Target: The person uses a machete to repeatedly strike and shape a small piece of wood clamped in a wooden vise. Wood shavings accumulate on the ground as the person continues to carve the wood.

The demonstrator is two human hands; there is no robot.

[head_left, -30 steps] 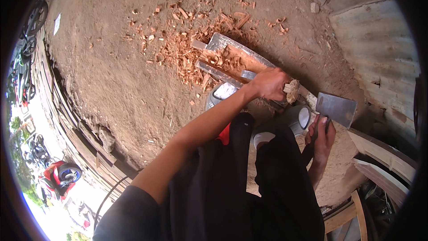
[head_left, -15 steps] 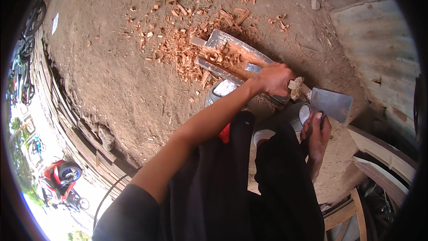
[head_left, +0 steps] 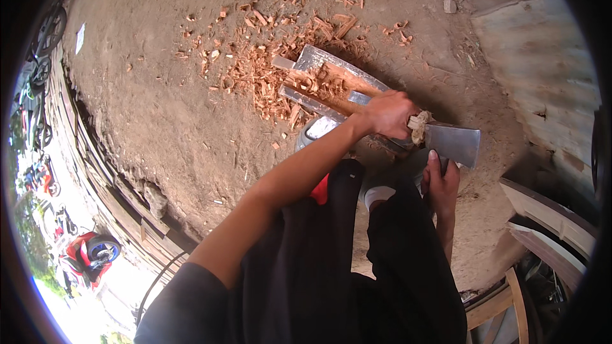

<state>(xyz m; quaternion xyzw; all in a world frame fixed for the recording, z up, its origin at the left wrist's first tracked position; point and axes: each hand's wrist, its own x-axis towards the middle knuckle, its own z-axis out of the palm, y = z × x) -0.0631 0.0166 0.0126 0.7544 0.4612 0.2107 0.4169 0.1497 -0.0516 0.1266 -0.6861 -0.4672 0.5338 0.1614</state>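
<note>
My left hand (head_left: 389, 114) is closed round a chisel, whose metal blade (head_left: 358, 97) rests in the hollowed channel of a silver-grey-faced wooden piece (head_left: 328, 61) filled with curled shavings (head_left: 312, 81). The chisel's battered, frayed handle end (head_left: 417, 127) sticks out above the fist. My right hand (head_left: 438, 181) grips a cleaver-like tool by its handle, and its broad rectangular blade (head_left: 452, 143) is at that handle end; whether they touch I cannot tell. The wooden piece lies beside my grey-and-white shoe (head_left: 309, 132), low over the dirt ground (head_left: 159, 102).
Wood chips (head_left: 255, 76) are scattered round the piece. A corrugated metal wall (head_left: 535, 76) stands at the right, with leaning boards (head_left: 548, 210) and a wooden frame (head_left: 516, 306) below it. Along the left run stacked planks (head_left: 105, 172), with motorbikes (head_left: 89, 255) outside beyond them.
The cleaver-like blade and my right hand have moved left to the chisel handle's end. My left hand stays round the chisel in nearly the same place.
</note>
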